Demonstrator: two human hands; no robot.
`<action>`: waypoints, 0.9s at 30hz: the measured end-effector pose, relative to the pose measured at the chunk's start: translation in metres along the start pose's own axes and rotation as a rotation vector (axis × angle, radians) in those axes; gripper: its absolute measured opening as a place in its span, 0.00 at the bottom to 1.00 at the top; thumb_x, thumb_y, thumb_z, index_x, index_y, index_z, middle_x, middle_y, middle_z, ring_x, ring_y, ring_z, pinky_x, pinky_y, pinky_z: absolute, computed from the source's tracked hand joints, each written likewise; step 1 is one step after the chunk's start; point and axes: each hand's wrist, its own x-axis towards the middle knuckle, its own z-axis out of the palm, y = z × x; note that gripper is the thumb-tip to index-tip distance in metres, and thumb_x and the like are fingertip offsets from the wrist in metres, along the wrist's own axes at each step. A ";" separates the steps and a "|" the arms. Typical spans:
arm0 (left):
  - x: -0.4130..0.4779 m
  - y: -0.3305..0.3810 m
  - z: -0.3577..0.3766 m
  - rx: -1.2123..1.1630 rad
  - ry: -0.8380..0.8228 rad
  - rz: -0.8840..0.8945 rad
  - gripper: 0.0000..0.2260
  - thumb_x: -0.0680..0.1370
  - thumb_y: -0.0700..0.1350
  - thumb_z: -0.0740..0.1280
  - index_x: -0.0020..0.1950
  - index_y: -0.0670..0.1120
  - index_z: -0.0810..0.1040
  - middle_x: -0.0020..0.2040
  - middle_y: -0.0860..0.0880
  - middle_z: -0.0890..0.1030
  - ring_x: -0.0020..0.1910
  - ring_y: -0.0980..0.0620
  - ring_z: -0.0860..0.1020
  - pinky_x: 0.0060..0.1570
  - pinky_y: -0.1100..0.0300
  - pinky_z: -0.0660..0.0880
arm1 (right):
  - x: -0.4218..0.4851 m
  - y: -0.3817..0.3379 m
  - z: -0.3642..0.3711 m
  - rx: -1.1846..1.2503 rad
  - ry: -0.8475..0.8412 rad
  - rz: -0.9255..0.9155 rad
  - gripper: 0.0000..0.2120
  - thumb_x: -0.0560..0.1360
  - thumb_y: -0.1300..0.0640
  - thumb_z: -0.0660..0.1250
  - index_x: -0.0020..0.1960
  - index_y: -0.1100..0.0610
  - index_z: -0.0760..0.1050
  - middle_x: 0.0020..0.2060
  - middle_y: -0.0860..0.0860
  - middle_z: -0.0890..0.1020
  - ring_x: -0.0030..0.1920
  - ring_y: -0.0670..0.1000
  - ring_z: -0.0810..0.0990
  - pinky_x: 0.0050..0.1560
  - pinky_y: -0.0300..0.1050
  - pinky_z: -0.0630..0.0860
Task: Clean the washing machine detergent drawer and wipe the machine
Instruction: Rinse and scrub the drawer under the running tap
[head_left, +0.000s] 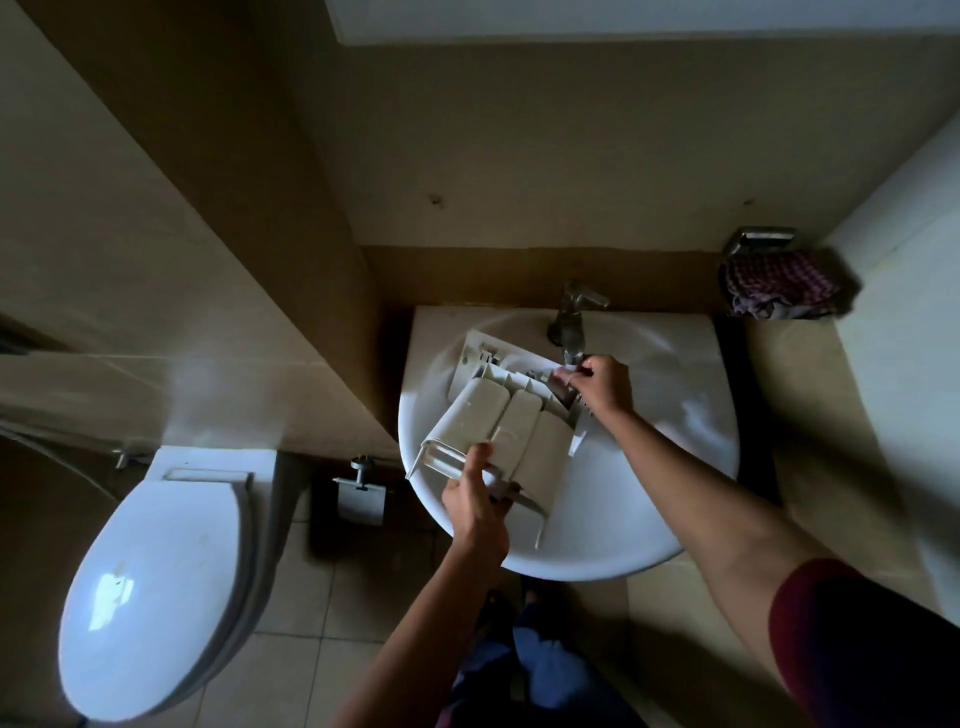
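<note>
The beige detergent drawer (511, 423) lies upside down across the white washbasin (670, 457), its front panel toward the tap. My left hand (475, 501) grips the drawer's near end, thumb on top. At the far end, right under the tap spout (571, 343), my right hand (597, 387) has its fingers curled on the drawer's edge. Whether it holds anything else is hidden. I cannot tell if water is running.
A toilet (156, 587) with its lid down stands at the left, with a paper holder (359, 496) on the wall between it and the basin. A checked cloth (779, 286) lies on a ledge at the right. My legs are under the basin.
</note>
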 end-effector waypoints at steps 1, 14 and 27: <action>-0.001 0.000 0.001 0.004 0.006 0.008 0.07 0.73 0.42 0.69 0.49 0.44 0.76 0.42 0.43 0.79 0.41 0.45 0.77 0.45 0.50 0.77 | -0.001 -0.002 -0.001 0.020 -0.019 0.011 0.12 0.70 0.47 0.74 0.37 0.55 0.79 0.35 0.53 0.80 0.38 0.50 0.77 0.36 0.39 0.67; -0.018 -0.016 0.012 -0.112 0.101 -0.001 0.07 0.72 0.41 0.70 0.49 0.43 0.76 0.41 0.45 0.78 0.41 0.45 0.77 0.41 0.52 0.77 | 0.009 0.030 -0.015 0.364 -0.161 0.096 0.11 0.69 0.66 0.73 0.51 0.64 0.81 0.42 0.55 0.83 0.40 0.50 0.80 0.39 0.35 0.74; -0.036 -0.017 0.025 -0.121 0.164 0.049 0.06 0.73 0.42 0.71 0.46 0.44 0.76 0.41 0.46 0.78 0.40 0.48 0.77 0.46 0.51 0.77 | 0.004 0.024 -0.011 0.454 -0.201 0.147 0.14 0.72 0.65 0.71 0.58 0.61 0.79 0.46 0.55 0.82 0.46 0.50 0.80 0.49 0.42 0.76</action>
